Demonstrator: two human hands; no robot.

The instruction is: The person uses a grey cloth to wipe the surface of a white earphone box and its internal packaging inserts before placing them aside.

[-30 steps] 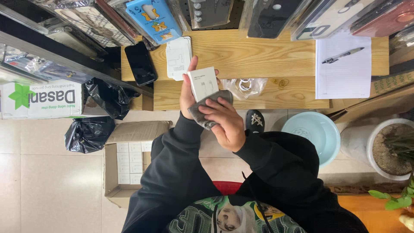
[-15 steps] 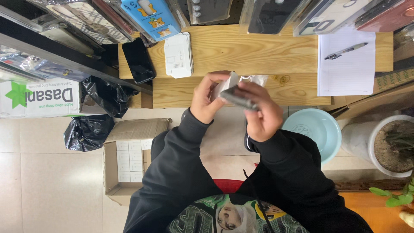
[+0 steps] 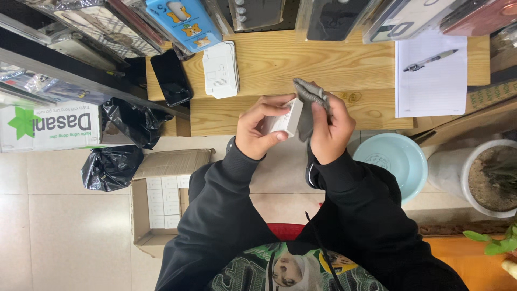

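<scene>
My left hand (image 3: pixel 261 131) pinches a small white box (image 3: pixel 284 117), thumb under it, fingers curled over the top. Box sits at 1 o'clock from that palm, long axis running 12 to 6, tilted a bit. My right hand (image 3: pixel 329 132) is closed on a grey cloth (image 3: pixel 308 102); the cloth bunches out at 11 o'clock from it and lies against the box's right face. So the box is at 9 o'clock from the right hand, touching through the cloth. Both hands are equally near; the left carries the box, the right the cloth. Both are held in the air above the front edge of the wooden surface (image 3: pixel 344 67).

Outward: white flat pack (image 3: pixel 221 69) at 11 o'clock on the surface, black phone (image 3: pixel 170 77) further left. Paper sheet (image 3: pixel 431 81) with a pen (image 3: pixel 430 60) at 2 o'clock. Pale blue bowl (image 3: pixel 396 161) at 4 o'clock, plant pot (image 3: pixel 487 178) beyond it. Carton (image 3: pixel 161 199) with white boxes at 7 o'clock on the floor, black bags (image 3: pixel 116 161) at 8 o'clock.
</scene>
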